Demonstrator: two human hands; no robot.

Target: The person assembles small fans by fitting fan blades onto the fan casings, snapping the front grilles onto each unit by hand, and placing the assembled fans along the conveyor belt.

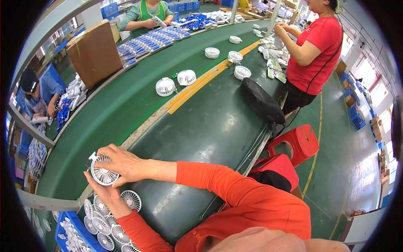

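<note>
Both my hands are on a round white fan head (pixel 103 176) at the left edge of the dark green worktable. My left hand (pixel 108 195) supports it from below, its fingers partly hidden. My right hand (pixel 128 164) lies over the top, thumb and fingers closed on the ribbed grille. A small white tab sticks out at the fan head's upper rim. Just below my hands, a heap of round white fan grilles (pixel 100 226) lies at the table's near left corner. One separate grille (pixel 131 200) rests beside my left wrist.
A blue bin (pixel 79 222) of small white parts stands near the heap. Several white fan heads (pixel 166 87) sit along the green belt (pixel 138 109). A black pouch (pixel 262 101) lies on the table. Red stools (pixel 296 145) stand at right. Co-workers sit or stand around the line.
</note>
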